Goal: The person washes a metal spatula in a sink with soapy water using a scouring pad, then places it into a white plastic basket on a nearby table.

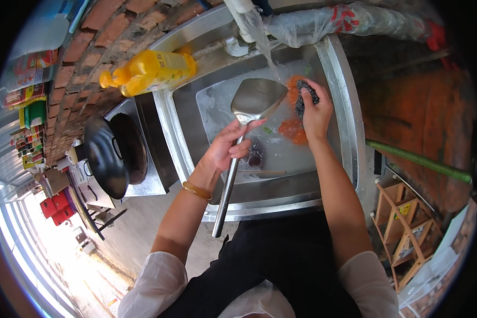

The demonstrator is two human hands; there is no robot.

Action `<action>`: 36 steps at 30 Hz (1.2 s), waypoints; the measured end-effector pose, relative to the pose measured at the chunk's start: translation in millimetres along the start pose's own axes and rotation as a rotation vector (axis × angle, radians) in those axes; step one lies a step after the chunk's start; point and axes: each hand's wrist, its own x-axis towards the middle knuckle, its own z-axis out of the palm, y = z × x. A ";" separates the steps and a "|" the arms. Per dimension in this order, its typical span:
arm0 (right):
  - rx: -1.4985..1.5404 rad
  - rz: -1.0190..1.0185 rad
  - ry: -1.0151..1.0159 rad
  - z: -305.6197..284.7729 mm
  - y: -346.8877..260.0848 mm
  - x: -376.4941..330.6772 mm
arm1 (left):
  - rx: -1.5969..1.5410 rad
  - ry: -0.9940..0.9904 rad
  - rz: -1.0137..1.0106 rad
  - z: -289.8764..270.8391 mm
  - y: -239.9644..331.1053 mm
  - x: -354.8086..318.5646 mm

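Note:
My left hand (229,144) is wrapped round the handle of a metal wok spatula (259,98), just below its blade. The blade points up and away over a steel sink (187,122), and the handle end reaches past the near rim. In my right hand (317,110) is a dark steel wool scourer (306,96), held to the right of the blade and apart from it. Water (265,49) runs down from the tap behind the blade. Below my hands, cloudy water with orange patches (293,131) fills part of the basin. A thin stick (262,171) lies near the front.
A yellow detergent bottle (156,70) is at the sink's back left. Left of the sink stands a black wok (105,158) on a stove. A plastic-wrapped pipe (344,22) crosses the back. A green hose (416,159) and wooden rack (403,225) are at right.

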 end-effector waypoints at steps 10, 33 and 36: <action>-0.056 -0.215 -0.075 6.6 -63.3 -38.9 | -0.135 -0.039 -0.010 -1.9 -2.7 -9.4; -0.073 -0.056 -0.060 7.8 -45.0 -27.6 | 0.006 -0.073 0.057 4.9 -4.8 -5.7; 0.250 0.415 -0.023 -4.5 -37.4 -15.6 | 0.180 -0.066 0.060 16.9 -3.3 -7.2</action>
